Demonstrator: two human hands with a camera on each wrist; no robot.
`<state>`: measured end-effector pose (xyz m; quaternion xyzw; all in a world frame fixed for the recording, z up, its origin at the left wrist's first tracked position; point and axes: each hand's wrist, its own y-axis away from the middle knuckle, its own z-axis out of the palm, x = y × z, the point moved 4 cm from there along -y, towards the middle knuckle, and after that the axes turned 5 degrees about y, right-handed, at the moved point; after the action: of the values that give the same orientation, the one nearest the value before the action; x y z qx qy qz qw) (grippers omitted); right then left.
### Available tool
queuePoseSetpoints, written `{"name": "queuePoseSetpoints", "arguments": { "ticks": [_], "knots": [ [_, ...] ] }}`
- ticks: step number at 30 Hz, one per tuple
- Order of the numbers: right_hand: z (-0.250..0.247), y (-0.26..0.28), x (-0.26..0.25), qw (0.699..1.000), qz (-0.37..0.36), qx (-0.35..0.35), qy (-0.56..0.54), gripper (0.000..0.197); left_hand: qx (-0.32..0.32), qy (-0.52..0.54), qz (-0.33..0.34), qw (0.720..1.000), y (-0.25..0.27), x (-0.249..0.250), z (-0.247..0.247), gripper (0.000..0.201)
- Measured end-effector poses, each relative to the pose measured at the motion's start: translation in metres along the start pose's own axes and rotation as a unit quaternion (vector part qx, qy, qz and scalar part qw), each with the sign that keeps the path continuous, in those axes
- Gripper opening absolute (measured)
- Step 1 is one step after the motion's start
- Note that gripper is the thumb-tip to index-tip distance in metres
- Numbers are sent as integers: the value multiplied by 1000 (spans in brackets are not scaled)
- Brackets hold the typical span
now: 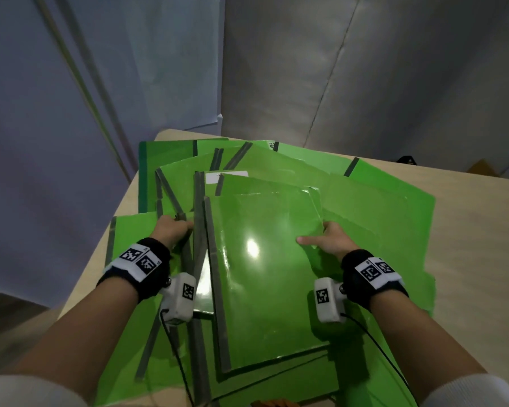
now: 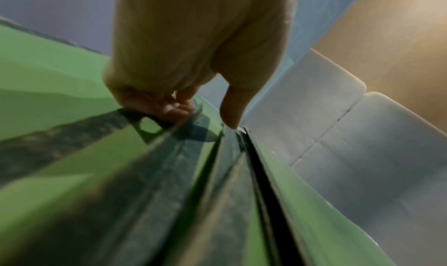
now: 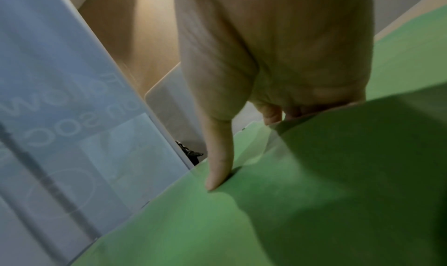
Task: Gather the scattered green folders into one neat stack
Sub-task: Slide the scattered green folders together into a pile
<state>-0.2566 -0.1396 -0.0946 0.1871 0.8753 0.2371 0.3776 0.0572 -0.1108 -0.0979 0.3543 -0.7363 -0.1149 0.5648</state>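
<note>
Several green folders with grey spines lie fanned and overlapping on a pale wooden table (image 1: 467, 218). The top folder (image 1: 265, 268) is glossy and lies nearest me, its spine to the left. My left hand (image 1: 175, 230) grips the spine edges of the folders on the left, fingers curled under them (image 2: 169, 109) and thumb on top. My right hand (image 1: 326, 240) holds the right edge of the top folder (image 3: 314, 174), thumb pressed on its cover and fingers curled beneath. Lower folders (image 1: 379, 207) spread out to the back and right.
The table's left edge (image 1: 106, 248) runs close beside the folders. Grey and bluish panels (image 1: 365, 83) stand behind the table. One folder at the back carries a white label (image 1: 218, 177). Bare tabletop shows at the right.
</note>
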Motion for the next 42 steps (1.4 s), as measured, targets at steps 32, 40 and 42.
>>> {"name": "queuePoseSetpoints", "arguments": {
  "ticks": [32, 40, 42],
  "knots": [
    [-36, -24, -26, 989, -47, 35, -134, 59, -166, 129, 48, 977, 17, -4, 6, 138],
    [-38, -9, -25, 990, -94, 35, -99, 57, -117, 85, 85, 986, 18, 21, 8, 102],
    [-31, -4, -28, 991, -95, 28, -93, 59, -144, 28, 93, 985, 30, 24, 18, 119]
  ]
}}
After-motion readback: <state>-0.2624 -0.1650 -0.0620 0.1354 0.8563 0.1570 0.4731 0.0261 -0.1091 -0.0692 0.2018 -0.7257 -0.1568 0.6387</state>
